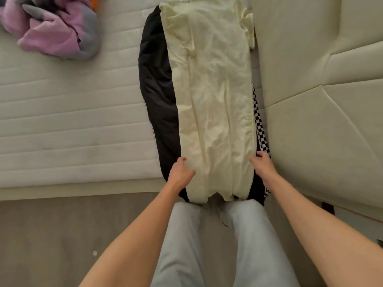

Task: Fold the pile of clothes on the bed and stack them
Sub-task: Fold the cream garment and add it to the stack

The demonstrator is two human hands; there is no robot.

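Fingers [183,160] of my left hand [180,172] and right hand [262,164] pinch the cream shirt's [211,96] side edges near its hem; it lies lengthwise over black clothes [155,83] on the bed [72,110]. Lifting unevenly could drag those clothes along.

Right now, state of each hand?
Left hand: grips the left edge of the long cream cotton garment.
Right hand: grips the garment's right edge.

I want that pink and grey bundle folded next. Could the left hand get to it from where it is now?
Probably not without leaning or stepping: nothing blocks the way, but the pink and grey bundle lies far across the mattress, while the left hand is at the cream garment's near edge.
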